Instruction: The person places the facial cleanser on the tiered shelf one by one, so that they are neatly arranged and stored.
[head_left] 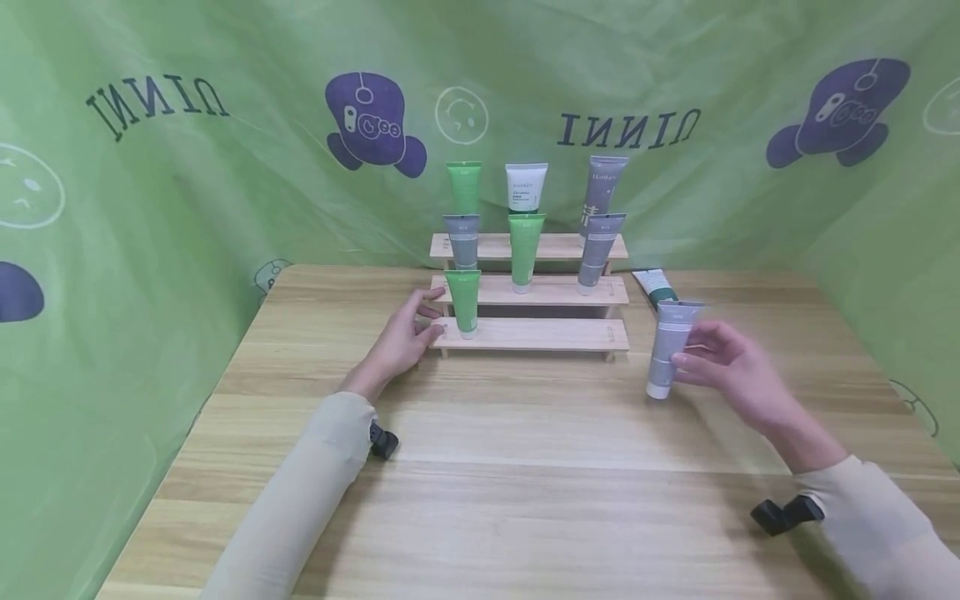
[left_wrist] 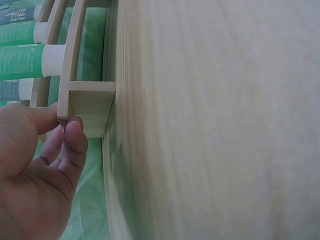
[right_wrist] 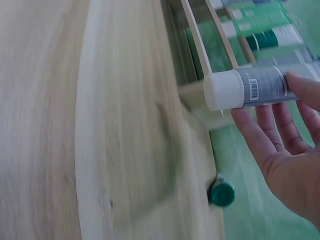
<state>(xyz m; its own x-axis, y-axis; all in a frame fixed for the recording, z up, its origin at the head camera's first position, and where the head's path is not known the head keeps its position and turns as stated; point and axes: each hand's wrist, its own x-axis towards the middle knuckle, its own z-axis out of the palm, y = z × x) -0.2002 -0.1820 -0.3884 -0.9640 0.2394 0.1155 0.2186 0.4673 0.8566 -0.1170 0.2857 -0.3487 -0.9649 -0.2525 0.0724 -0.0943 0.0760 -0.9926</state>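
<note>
My right hand (head_left: pixel 738 367) holds a grey-blue squeeze tube (head_left: pixel 669 346) upright, white cap down, to the right of a three-tier wooden display rack (head_left: pixel 540 333). In the right wrist view the thumb lies on one side of the tube and the fingers on the other. With thumb and fingertips my left hand (left_wrist: pixel 45 165) pinches the left end of the rack's lowest board (left_wrist: pixel 72 60). A green tube (head_left: pixel 465 302) stands on that board, near the left hand.
Green tubes, grey-blue tubes and a white tube (head_left: pixel 526 187) stand on the middle and top tiers. A white tube with a dark green cap (head_left: pixel 657 287) lies on the wooden table (head_left: pixel 480 500) behind the held tube. Green printed cloth (head_left: pixel 262 183) encloses the back and sides.
</note>
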